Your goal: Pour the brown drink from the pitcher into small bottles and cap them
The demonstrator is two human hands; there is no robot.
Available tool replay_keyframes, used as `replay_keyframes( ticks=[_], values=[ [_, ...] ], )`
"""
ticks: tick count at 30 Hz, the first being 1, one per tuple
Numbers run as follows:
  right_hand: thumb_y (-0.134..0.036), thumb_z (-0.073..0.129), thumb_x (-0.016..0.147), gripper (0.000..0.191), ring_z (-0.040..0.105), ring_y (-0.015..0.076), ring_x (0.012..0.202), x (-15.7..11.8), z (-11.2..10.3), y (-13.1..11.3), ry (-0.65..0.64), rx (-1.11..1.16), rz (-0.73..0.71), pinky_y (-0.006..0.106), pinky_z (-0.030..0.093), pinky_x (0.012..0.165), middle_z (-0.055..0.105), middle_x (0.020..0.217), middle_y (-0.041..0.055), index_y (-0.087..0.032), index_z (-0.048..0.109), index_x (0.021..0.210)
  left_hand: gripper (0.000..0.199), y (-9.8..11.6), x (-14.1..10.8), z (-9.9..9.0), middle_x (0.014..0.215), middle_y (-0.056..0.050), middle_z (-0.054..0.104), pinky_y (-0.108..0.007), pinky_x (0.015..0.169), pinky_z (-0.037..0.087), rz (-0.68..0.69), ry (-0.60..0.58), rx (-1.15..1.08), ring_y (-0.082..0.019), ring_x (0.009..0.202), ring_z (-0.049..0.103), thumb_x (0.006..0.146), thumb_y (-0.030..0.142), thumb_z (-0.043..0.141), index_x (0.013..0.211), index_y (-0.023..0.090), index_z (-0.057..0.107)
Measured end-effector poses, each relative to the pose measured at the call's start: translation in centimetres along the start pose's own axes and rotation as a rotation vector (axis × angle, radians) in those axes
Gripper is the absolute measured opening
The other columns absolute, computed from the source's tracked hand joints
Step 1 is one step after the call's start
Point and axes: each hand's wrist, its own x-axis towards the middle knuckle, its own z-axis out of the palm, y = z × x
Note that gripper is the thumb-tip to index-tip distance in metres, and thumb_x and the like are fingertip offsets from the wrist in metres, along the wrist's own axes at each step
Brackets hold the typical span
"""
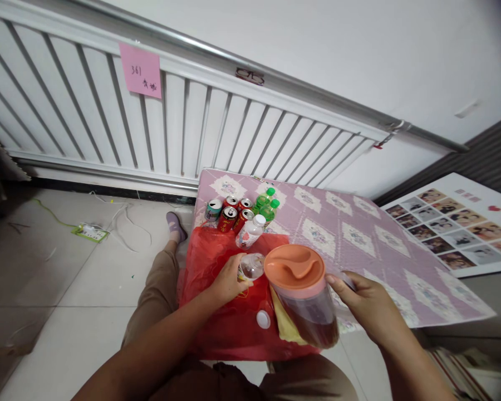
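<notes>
Orange lid (294, 266): it topped the clear pitcher (315, 314), which held brown liquid in its lower part and stood off to the right of the red plastic's middle.
Right hand (369, 301): it was closed round the pitcher's handle, thumb toward the lid's rim.
Left hand (227, 278): its fingers were wrapped round a small clear container (251, 267) (a bottle or a cup, I could not tell which), held just beside the lid's left edge; whether the two touched was unclear.
Red plastic (217, 337): it spread beneath both hands, with a white cap (263, 319) lying near the pitcher and a yellow cloth (290, 328) partly hidden behind it.
Drinks: beyond the left hand, a white bottle (250, 231) stood upright next to four red cans (227, 221), a green can (214, 210) and two green-capped bottles (270, 210).
Purple cover (319, 236): its pale floral diamonds ran from the drinks toward a photo board (455, 223) on the right.
Radiator (183, 122): it lined the white wall, a pink note (141, 69) stuck on its front.
Floor: a power strip (91, 233) lay there among loose cables.
</notes>
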Motion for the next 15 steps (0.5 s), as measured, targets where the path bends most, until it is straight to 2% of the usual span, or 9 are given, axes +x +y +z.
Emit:
replay_keyframes(
  ticks=[6, 15],
  values=[
    [-0.072, 0.060, 0.073, 0.055, 0.050, 0.0146, 0.051, -0.1, -0.2, -0.4, 0.002, -0.002, -0.059, 0.024, 0.040, 0.046, 0.052, 0.050, -0.0011, -0.021, 0.055, 0.052, 0.080, 0.6, 0.0, -0.1, 0.134, -0.014, 0.055, -0.048, 0.110, 0.040, 0.025, -0.005, 0.029, -0.030, 0.125, 0.053, 0.064, 0.013, 0.080, 0.136, 0.020, 0.046],
    [-0.074, 0.059, 0.072, 0.055, 0.050, 0.0148, 0.049, -0.1, -0.2, -0.4, 0.002, -0.017, -0.038, 0.025, 0.042, 0.046, 0.051, 0.049, -0.0020, -0.022, 0.055, 0.053, 0.079, 1.2, 0.0, -0.2, 0.134, -0.013, 0.057, -0.049, 0.109, 0.041, 0.004, -0.003, 0.018, -0.030, 0.124, 0.054, 0.063, 0.011, 0.080, 0.135, 0.021, 0.048]
  ],
)
